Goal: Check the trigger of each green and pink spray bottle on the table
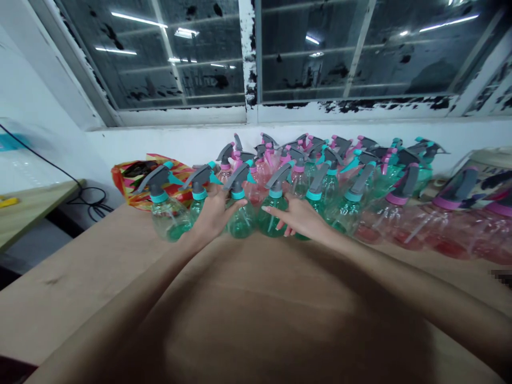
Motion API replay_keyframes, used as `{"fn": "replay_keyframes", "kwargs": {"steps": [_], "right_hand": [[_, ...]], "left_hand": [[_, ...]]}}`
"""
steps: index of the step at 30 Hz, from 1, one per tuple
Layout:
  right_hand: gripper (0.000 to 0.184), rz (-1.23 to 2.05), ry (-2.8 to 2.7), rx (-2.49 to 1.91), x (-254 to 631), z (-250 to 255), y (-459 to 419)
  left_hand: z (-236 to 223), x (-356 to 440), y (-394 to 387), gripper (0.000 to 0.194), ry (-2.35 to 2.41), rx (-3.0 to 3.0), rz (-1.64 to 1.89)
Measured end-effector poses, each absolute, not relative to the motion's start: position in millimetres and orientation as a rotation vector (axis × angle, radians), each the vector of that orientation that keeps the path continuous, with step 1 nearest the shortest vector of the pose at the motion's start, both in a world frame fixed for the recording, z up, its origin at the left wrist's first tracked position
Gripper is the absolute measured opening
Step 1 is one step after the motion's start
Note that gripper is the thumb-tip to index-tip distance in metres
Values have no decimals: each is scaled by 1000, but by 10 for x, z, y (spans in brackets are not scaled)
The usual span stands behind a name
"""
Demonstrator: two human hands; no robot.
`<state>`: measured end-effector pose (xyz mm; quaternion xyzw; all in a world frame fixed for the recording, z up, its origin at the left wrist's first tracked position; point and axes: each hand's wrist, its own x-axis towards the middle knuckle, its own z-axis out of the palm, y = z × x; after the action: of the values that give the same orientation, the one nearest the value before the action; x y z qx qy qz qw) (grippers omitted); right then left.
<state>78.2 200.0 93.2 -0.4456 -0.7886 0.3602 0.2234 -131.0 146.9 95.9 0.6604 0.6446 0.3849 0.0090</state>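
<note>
Clear green spray bottles with grey trigger heads and turquoise collars stand upright in a front row on the table. My left hand [214, 213] closes round the neck of one spray bottle [242, 226], its thumb across the front and its fingers hidden behind. Just to the right, my right hand [302, 216] grips another spray bottle [270, 226] near its collar, with the thumb in front and the lower fingers curled beneath the palm. Both held bottles rest on the tabletop. A green spray bottle [170, 221] stands at the row's left end.
More spray bottles with pink collars [408, 226] continue the row rightward, and others crowd behind against the wall. A red and yellow plastic bag [132, 186] lies behind the left end. A black cable [94, 202] hangs beside the wooden table [256, 298]. A window [168, 58] is above.
</note>
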Motion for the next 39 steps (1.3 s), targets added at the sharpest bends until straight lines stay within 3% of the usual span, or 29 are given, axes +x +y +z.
{"fn": "replay_keyframes", "kwargs": {"steps": [12,21,25,28,31,35,39], "right_hand": [[85,942,-2211,-1225,811,937,1959],[82,907,-2291,-1168,924,965,1678],[70,734,-2392,-1128,1031,968,1421],[59,493,-2464,-1063,1160,941,1184],[62,322,-2492,-945,1316,882,953],[71,226,-2535,-875,1512,775,721],[82,171,-2494,-828,1667,710,573]], "left_hand": [[911,-1256,1035,49,2031,2125,1235],[773,-1101,551,45,1927,1969,1324],[818,-854,499,49,1833,1928,1261],[857,-649,494,66,1731,1931,1224],[924,-448,475,78,1641,1922,1205],[1050,-169,384,72,1593,1883,1176],[1110,97,243,51,1489,1889,1202]]}}
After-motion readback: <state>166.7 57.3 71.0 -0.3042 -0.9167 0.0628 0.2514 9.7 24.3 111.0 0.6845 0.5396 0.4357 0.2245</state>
